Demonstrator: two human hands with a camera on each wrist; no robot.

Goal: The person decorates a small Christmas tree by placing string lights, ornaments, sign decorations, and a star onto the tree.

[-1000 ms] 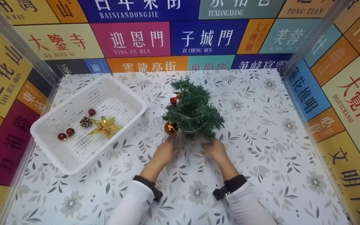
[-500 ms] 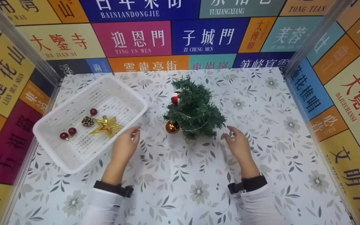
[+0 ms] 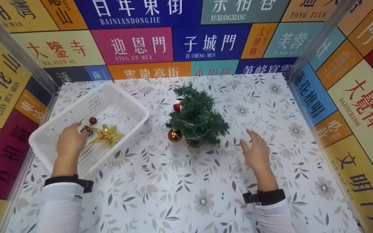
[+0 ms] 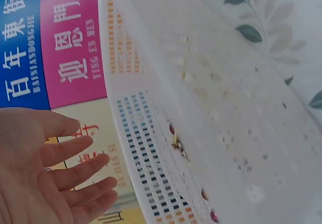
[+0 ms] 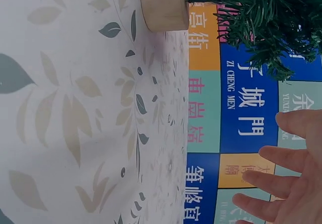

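My left hand (image 3: pixel 71 140) is over the white perforated basket (image 3: pixel 63 119), its fingers near a pine cone (image 3: pixel 87 130). Beside the cone lie a small red ball (image 3: pixel 92 120) and a gold star (image 3: pixel 108 136). The hand hides the basket's left part; its fingers are spread in the left wrist view. A small artificial Christmas tree (image 3: pixel 199 113) stands mid-table on a round wooden base (image 5: pixel 165 7). From its left side hang a shiny orange ball (image 3: pixel 175 135) and a red-and-white ornament (image 3: pixel 176 106). Right of the tree, my right hand (image 3: pixel 257 152) holds nothing, fingers apart.
A floral cloth (image 3: pixel 202 174) covers the table. Panels with large Chinese lettering (image 3: pixel 131 45) enclose the back and both sides, with clear corner posts between them. The basket stands at the table's left, near the side panel.
Both hands have come away from the tree's base. The left has travelled left to over the basket; the right has shifted right. The tree and basket stay in place.
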